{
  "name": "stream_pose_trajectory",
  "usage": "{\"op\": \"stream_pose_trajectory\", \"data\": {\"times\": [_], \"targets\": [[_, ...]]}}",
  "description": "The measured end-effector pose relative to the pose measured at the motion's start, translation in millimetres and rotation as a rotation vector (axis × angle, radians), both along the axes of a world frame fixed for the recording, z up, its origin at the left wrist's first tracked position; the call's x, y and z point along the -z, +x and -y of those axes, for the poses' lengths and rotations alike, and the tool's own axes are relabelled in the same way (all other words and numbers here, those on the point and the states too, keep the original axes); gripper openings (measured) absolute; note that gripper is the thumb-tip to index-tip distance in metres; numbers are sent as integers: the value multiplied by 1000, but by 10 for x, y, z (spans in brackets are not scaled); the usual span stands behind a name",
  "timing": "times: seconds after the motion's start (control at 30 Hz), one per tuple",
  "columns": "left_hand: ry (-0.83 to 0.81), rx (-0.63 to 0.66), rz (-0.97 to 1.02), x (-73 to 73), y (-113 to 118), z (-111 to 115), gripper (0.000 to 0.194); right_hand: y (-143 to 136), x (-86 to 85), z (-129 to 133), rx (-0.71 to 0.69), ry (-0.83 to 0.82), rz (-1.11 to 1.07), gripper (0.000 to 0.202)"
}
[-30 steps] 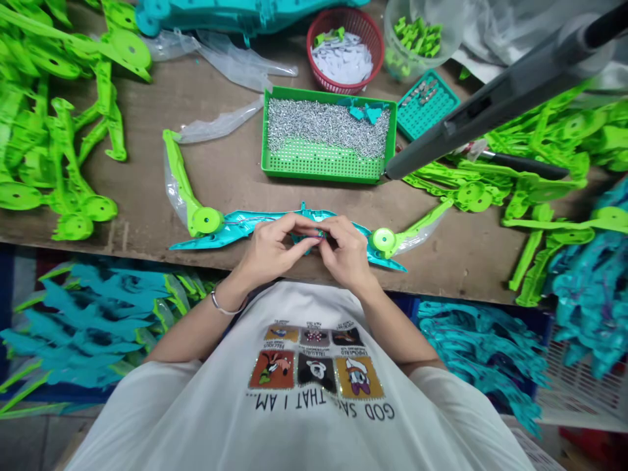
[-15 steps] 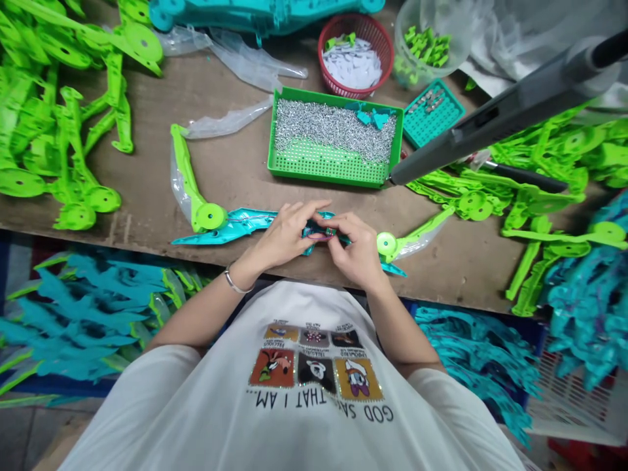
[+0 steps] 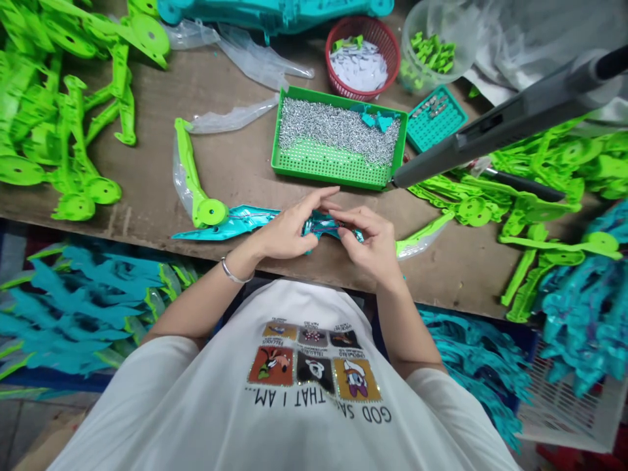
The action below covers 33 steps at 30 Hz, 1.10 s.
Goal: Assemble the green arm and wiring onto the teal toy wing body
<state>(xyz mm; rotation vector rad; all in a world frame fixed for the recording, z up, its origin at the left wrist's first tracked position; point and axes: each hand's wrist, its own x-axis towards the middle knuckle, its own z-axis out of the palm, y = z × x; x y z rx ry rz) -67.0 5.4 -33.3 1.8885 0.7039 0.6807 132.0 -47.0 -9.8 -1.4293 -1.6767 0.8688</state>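
Note:
A long teal plastic part [image 3: 245, 222] lies along the front of the table, with thin wires showing in its hollow. At its left end a lime green arm [image 3: 189, 170] with a clear piece points up; another lime green arm [image 3: 426, 230] extends at the right. My left hand [image 3: 294, 229] rests over the middle of the teal part, fingers extended and thumb apart. On the right side of that middle section, my right hand [image 3: 370, 239] has its fingers bent over the part and wires; whatever lies under its fingertips is too small to tell.
Beyond the hands sits a green tray [image 3: 338, 176] of small screws. Behind it are a red basket [image 3: 392, 52], a clear tub [image 3: 409, 65] and a teal tray [image 3: 422, 137]. A grey screwdriver [image 3: 471, 140] slants in from the right. Lime green parts [image 3: 73, 144] pile up at the left.
My right hand has shifted right and spread over the part. The small green piece and wire loop between my hands are no longer seen raised; wires now lie in the teal part.

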Motion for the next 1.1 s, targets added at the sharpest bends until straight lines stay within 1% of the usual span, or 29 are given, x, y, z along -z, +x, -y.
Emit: {"op": "stream_pose_trajectory", "data": {"times": [0.03,0.1,0.17,0.27,0.37,0.43,0.53,0.63,0.73,0.8,0.87,1.0,1.1], "targets": [[-44,26,40,-3,0,-37,80,-4,-9,-3,-5,0,-5,31],[-96,41,44,-10,17,-105,69,-14,-20,-7,-7,-3,-18,29],[-87,31,3,-13,46,-153,58,-22,-25,-7,1,-19,-28,26],[26,-23,-61,7,76,-179,46,-18,-13,0,41,-51,-53,23],[160,-96,-99,48,63,-162,25,8,30,10,94,-89,-84,18],[201,-122,-97,72,35,-136,14,26,69,14,125,-131,-102,17],[210,-147,-132,89,-12,-87,15,36,121,14,173,-205,-144,20],[216,-157,-212,69,-51,-39,15,24,148,10,190,-244,-203,23],[206,-91,-244,17,-88,-13,18,0,141,5,184,-233,-235,20],[166,-23,-236,-16,-113,-14,20,-14,122,-2,176,-217,-229,20],[121,8,-220,-31,-130,-27,18,-25,103,-13,170,-208,-222,20],[74,-29,-213,-4,-108,-46,11,-48,110,-59,178,-224,-269,24],[100,-135,-240,8,-53,-9,11,-77,143,-102,210,-245,-311,30]]}}
